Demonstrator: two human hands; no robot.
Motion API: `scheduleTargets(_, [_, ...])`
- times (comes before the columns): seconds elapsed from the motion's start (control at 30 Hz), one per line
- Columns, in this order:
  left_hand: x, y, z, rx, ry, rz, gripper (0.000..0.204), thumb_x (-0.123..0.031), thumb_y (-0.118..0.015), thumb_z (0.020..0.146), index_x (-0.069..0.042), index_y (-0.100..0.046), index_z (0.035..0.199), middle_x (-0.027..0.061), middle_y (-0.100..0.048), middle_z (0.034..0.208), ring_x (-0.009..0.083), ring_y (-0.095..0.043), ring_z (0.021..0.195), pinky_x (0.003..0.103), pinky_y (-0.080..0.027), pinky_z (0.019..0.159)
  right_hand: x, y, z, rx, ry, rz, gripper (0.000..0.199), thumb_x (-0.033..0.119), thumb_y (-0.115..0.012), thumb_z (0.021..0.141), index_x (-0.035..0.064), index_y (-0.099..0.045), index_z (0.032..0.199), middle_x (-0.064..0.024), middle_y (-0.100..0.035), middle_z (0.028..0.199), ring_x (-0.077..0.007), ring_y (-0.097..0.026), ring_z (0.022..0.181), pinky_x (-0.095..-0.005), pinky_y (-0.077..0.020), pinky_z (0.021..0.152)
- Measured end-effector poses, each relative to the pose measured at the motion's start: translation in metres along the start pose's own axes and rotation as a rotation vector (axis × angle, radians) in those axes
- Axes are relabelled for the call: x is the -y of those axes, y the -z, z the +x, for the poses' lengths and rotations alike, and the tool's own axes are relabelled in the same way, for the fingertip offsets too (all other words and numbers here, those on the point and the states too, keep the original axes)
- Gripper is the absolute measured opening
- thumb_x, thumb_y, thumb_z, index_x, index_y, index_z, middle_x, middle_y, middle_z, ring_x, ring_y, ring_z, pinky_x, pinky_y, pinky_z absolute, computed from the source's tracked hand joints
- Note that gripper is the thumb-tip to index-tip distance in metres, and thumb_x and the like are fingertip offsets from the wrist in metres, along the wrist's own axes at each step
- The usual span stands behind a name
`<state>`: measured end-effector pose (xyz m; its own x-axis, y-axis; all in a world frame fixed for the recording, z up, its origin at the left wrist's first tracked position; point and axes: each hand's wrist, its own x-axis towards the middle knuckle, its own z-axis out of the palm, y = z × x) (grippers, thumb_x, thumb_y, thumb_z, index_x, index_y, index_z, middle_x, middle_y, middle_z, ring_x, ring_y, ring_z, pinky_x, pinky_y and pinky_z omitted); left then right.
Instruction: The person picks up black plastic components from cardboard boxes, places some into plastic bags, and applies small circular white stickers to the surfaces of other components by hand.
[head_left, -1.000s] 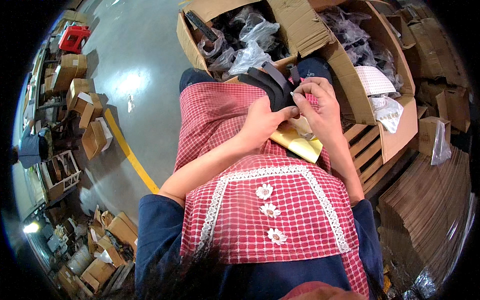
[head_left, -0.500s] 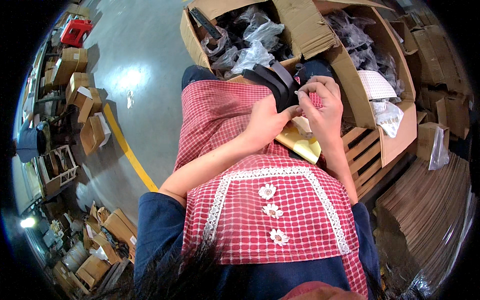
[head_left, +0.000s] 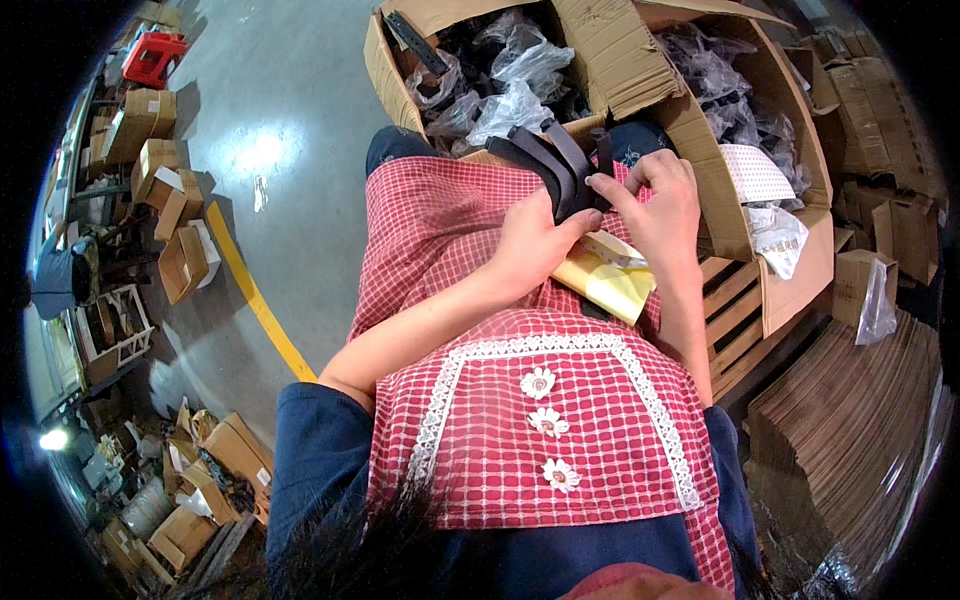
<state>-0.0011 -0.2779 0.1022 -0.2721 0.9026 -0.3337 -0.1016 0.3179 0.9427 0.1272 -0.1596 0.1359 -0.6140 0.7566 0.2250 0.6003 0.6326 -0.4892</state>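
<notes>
A bundle of black straps (head_left: 556, 165) stands up from my left hand (head_left: 540, 243), which is closed around its lower part above my lap. My right hand (head_left: 662, 205) is just to the right. Its thumb is stretched out against the straps, while the other fingers are bent, with a gap between them and the thumb. Below the two hands, a yellow sheet (head_left: 612, 283) lies on my lap, and a whitish paper piece (head_left: 618, 250) rests at its upper edge. The lower ends of the straps are hidden by my left hand.
In front of my knees stands an open carton (head_left: 395, 85) of dark parts and clear plastic bags. Another open carton (head_left: 812, 250) is at the right, beside a wooden pallet (head_left: 735, 320). Flattened cardboard (head_left: 850, 410) is stacked at lower right. Boxes (head_left: 185, 265) line the left.
My right hand has moved slightly up and right, away from my left thumb; its pinch has loosened and its thumb now touches the straps. The yellow sheet has shifted a little right.
</notes>
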Motion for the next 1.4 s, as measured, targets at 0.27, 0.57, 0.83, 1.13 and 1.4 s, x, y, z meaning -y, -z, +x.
scheduleTargets(0.27, [0.006,-0.009,0.0,-0.025,-0.096,-0.142,0.02,-0.014,-0.072,0.091,0.001,-0.066,0.102,0.0045,-0.069,0.078,0.0096,-0.065,0.067,0.029,-0.051,0.06,-0.004,0.0,-0.005,-0.001,-0.093,0.203,0.033,0.026,-0.083,0.076,0.0028,-0.059,0.076,-0.0104,-0.06,0.085,-0.0267,-0.059,0.087,-0.038,-0.0462,0.08])
scheduleTargets(0.57, [-0.002,-0.004,-0.003,-0.01,-0.084,-0.294,0.017,-0.013,-0.069,0.095,0.0,-0.064,0.103,0.0022,-0.068,0.088,0.008,-0.063,0.069,0.024,-0.052,0.06,-0.012,0.045,-0.036,0.43,-0.246,0.412,0.034,0.02,-0.078,0.082,0.0,-0.062,0.105,-0.0144,-0.068,0.101,-0.0253,-0.068,0.092,-0.0364,-0.0527,0.084])
scheduleTargets(0.83, [-0.003,-0.006,-0.003,0.038,-0.033,-0.332,0.016,-0.014,-0.07,0.094,0.0,-0.065,0.101,0.0026,-0.068,0.086,0.0075,-0.062,0.068,0.025,-0.05,0.06,-0.02,0.053,-0.067,0.53,-0.484,0.658,0.029,0.011,-0.071,0.091,-0.0004,-0.063,0.116,-0.0102,-0.071,0.108,-0.0161,-0.066,0.1,-0.0296,-0.0515,0.087])
scheduleTargets(1.13, [-0.014,-0.004,-0.01,-0.002,-0.115,-0.246,0.018,-0.015,-0.071,0.094,0.0,-0.064,0.102,0.0035,-0.069,0.087,0.0077,-0.062,0.068,0.024,-0.05,0.061,-0.025,0.052,-0.064,0.459,-0.447,0.822,0.035,0.021,-0.066,0.097,-0.0025,-0.066,0.122,-0.009,-0.07,0.109,-0.014,-0.064,0.102,-0.0285,-0.0496,0.089])
scheduleTargets(1.4, [-0.005,-0.003,-0.006,0.053,-0.093,-0.33,0.018,-0.015,-0.07,0.095,0.0,-0.064,0.101,0.0059,-0.071,0.089,0.0081,-0.062,0.069,0.024,-0.05,0.06,-0.013,0.054,-0.076,0.357,-0.443,0.696,0.026,0.009,-0.061,0.097,-0.0024,-0.067,0.12,-0.0068,-0.072,0.106,-0.011,-0.065,0.096,-0.0264,-0.051,0.085])
